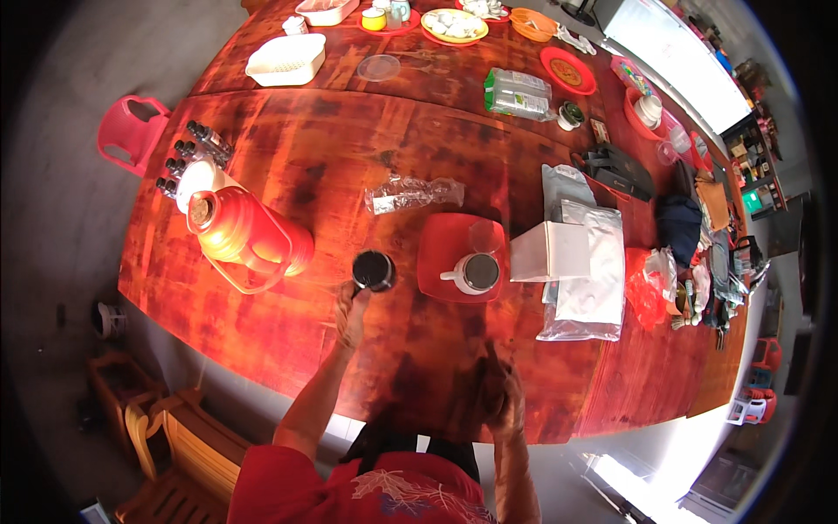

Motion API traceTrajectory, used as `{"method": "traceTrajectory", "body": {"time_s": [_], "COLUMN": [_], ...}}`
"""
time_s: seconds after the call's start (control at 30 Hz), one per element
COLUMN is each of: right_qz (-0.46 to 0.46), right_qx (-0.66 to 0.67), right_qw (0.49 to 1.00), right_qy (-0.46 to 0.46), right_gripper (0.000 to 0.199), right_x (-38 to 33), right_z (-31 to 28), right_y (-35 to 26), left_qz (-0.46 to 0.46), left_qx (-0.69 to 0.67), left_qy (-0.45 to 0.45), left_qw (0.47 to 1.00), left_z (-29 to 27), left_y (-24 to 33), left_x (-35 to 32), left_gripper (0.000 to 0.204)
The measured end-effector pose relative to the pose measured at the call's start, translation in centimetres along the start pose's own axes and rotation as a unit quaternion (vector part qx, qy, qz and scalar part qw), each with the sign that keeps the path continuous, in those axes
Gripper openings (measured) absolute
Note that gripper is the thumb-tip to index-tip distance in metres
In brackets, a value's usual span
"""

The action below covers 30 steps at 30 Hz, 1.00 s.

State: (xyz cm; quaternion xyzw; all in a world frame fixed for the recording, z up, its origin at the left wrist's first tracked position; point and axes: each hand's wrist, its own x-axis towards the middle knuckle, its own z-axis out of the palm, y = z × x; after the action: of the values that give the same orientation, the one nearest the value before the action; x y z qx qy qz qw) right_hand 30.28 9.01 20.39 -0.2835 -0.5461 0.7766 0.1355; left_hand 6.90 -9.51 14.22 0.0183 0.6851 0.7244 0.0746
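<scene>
My left hand [351, 316] is closed on the near side of a small round jar with a black top [374, 270] at the table's middle. I cannot tell whether the black is a lid or what is inside. My right hand [506, 397] hovers by the near table edge, in shadow, one finger stretched out and nothing visible in it. Between and beyond the hands, a white mug [461, 279] with a dark grey round top sits on a red square tray [434, 249]. A clear plastic cup [485, 234] stands behind it on the same tray.
Leftward stands a red thermos flask [253, 229] with a cork, beside several dark bottles [209, 138]. A crumpled clear plastic wrapper [415, 193] lies past the tray. Right of it are a white box [550, 251] and silvery bags [592, 288]. A white basket [286, 61] sits far left.
</scene>
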Motion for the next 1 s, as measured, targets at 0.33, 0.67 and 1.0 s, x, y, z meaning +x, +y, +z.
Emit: {"method": "traceTrajectory", "body": {"time_s": [0.33, 0.67, 1.0], "right_qz": [-0.391, -0.044, -0.301], "right_qx": [-0.482, -0.239, -0.428], "right_qw": [0.781, 0.932, 0.731], "right_qy": [-0.064, -0.269, -0.438], "right_gripper": [0.031, 0.016, 0.026], "right_x": [0.4, 1.1, -9.0], "right_z": [11.2, 4.3, 1.5], "right_y": [-8.9, -11.5, -14.7], "left_qz": [0.152, 0.32, 0.419], "left_qx": [0.16, 0.27, 0.329], "left_qy": [-0.076, -0.177, -0.262], "left_qw": [0.972, 0.891, 0.805], "left_z": [3.1, 4.2, 3.3], "left_y": [5.6, 12.1, 12.6], "left_x": [-12.4, -18.9, -23.9], "left_gripper": [0.013, 0.038, 0.042]}}
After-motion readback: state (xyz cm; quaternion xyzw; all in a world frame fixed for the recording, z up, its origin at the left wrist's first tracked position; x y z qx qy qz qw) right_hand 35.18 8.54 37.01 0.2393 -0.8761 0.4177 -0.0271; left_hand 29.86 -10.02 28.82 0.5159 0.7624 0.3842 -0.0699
